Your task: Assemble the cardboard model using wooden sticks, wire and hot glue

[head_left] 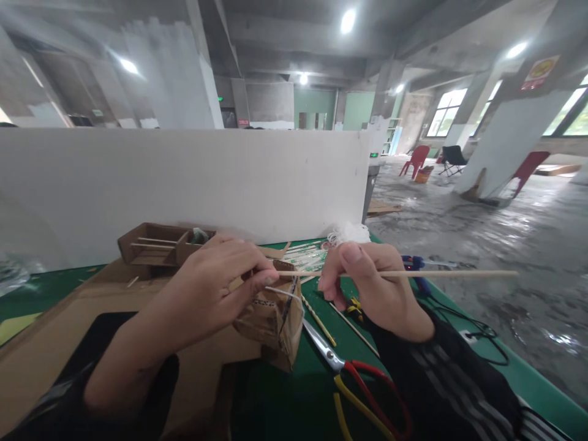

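Note:
A thin wooden stick runs level across the view, held between my two hands. My left hand pinches its left end between thumb and fingers. Farther right, my right hand grips it with the thumb on top, and a long piece sticks out past that hand. Below my left hand stands a small cardboard structure with open compartments. A white string crosses over it. Scissors with red and yellow handles lie on the table below my right hand.
A cardboard box with sticks across it stands at the back left. Several sticks and white cord lie near the white partition. At right are a blue glue gun and black cable on the green table.

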Motion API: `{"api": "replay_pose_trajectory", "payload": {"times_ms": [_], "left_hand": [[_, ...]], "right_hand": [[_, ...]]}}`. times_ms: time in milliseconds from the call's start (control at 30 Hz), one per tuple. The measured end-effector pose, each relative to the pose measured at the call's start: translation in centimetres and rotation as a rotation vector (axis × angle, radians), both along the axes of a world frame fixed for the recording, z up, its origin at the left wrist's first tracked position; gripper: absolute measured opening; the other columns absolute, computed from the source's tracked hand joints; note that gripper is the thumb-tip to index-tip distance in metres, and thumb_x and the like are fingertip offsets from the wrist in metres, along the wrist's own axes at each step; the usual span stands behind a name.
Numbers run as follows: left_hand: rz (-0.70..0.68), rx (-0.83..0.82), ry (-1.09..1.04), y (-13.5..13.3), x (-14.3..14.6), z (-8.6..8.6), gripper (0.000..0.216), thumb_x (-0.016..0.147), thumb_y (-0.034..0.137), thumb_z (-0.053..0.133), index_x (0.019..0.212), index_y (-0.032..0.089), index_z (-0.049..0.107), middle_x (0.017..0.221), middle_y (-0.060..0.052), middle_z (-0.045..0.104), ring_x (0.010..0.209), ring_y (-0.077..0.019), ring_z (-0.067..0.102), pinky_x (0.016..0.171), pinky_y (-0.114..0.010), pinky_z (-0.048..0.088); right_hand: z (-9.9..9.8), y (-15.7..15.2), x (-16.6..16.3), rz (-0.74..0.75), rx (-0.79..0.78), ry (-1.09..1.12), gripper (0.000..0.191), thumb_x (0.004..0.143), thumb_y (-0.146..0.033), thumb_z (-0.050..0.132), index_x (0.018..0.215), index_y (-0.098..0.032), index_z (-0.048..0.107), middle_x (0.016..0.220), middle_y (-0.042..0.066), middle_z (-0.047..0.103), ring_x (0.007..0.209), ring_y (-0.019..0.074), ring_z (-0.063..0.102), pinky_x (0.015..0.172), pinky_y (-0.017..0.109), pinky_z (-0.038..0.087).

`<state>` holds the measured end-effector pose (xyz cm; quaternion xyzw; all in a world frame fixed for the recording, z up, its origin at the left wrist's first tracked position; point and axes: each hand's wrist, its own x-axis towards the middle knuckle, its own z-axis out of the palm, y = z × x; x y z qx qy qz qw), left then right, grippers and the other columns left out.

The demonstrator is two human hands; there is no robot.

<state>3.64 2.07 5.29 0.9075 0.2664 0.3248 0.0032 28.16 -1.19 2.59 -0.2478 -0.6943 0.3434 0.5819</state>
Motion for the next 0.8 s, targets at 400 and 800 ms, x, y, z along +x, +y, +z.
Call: {"api": "replay_pose_trajectory", "payload": {"times_ms": [400, 800], "left_hand": [[-0.097, -0.085, 0.009, 0.1, -0.7, 0.0, 0.016, 0.108, 0.031, 0.055, 0.095, 0.028, 0.065, 0.089, 0.002, 0.071, 0.081, -0.0202, 0.063, 0.077, -0.032, 0.043], [-0.13, -0.102, 0.036, 0.1, -1.1, -0.2, 0.019, 0.109, 0.029, 0.051, 0.094, 0.025, 0.062, 0.088, -0.001, 0.068, 0.08, -0.0213, 0.063, 0.074, -0.033, 0.046]], "right_hand": [[0.2, 0.1, 0.1, 0.065, -0.012, 0.028, 0.048, 0.103, -0.052, 0.064, 0.071, -0.018, 0.076, 0.058, -0.001, 0.067, 0.043, 0.0085, 0.058, 0.039, 0.018, 0.045], [0.3, 1.1, 0.7, 0.179, -0.128, 0.144, 0.049, 0.102, -0.054, 0.064, 0.068, -0.02, 0.075, 0.054, -0.003, 0.067, 0.039, 0.0071, 0.058, 0.038, 0.017, 0.045]]}}
